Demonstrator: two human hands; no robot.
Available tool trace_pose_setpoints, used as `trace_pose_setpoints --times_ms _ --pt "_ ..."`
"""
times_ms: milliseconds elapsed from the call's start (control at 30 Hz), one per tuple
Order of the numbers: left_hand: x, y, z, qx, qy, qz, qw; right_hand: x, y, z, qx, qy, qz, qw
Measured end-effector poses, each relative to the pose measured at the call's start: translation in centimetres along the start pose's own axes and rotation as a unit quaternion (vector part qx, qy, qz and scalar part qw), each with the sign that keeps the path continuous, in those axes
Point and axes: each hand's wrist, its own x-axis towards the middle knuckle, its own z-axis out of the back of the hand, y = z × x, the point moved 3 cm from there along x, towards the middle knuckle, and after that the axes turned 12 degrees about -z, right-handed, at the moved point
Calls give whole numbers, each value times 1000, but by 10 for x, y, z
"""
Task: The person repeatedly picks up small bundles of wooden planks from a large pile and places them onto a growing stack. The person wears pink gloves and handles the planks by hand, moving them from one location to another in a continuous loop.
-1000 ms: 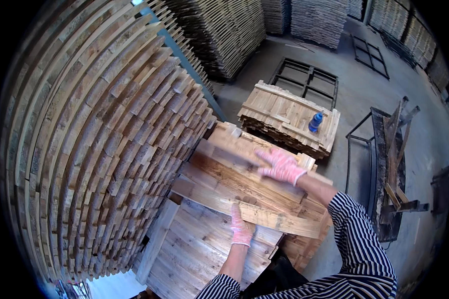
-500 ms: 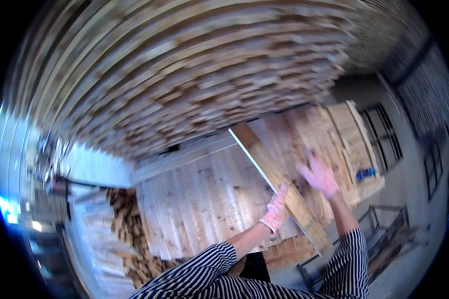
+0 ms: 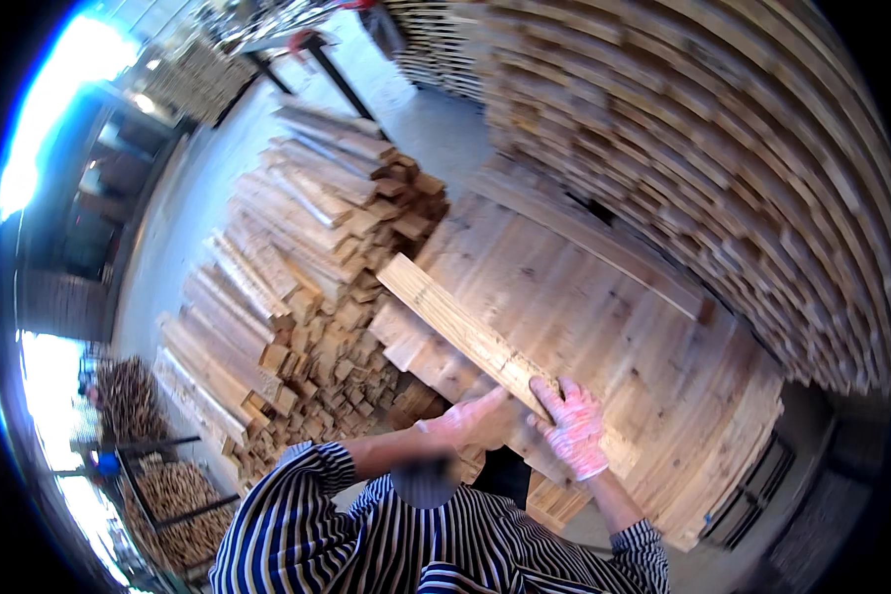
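Note:
A long, light-coloured wooden plank [image 3: 455, 319] lies slanting over the stack of wide boards [image 3: 653, 366], its far end reaching toward the left. My right hand [image 3: 572, 428], in a pink-and-white glove, grips the plank near its close end, with fingers over the top face. Just left of it, my left hand [image 3: 465, 421], gloved the same way, is at the plank's near edge. Motion smears its fingers, so whether they grip or only touch the wood is unclear.
A large heap of cut planks [image 3: 297, 267] lies on the left, ends facing the boards. A tall wall of stacked lumber [image 3: 683, 168] rises at the far right. One loose board [image 3: 594, 238] rests along the far edge. A dark-legged table [image 3: 337, 79] stands behind.
My view has swung left, bringing the plank heap into full sight. The right hand, earlier open and off the plank, now grips it. The left has slipped to its near edge.

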Motion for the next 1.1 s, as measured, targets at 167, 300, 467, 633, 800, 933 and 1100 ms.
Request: trace_pose_setpoints --times_ms 167,300,467,633,800,933,1100 --pt "-86 55 150 -190 -323 144 916 7 48 -45 -46 -4 13 999" --pt "-60 71 267 -192 -497 102 840 17 78 -52 -67 -4 -13 998" --pt "48 107 337 -330 -624 135 696 49 144 -60 -31 -24 69 997" --pt "107 143 373 -349 -611 260 662 81 218 -69 -5 -20 121 992" --pt "95 97 389 -65 -296 488 819 100 288 -56 33 -11 154 988" --pt "16 68 366 -215 -551 293 751 123 317 -34 97 -73 158 980" --pt "-100 49 278 -499 -477 70 720 178 340 -64 372 123 12 920"
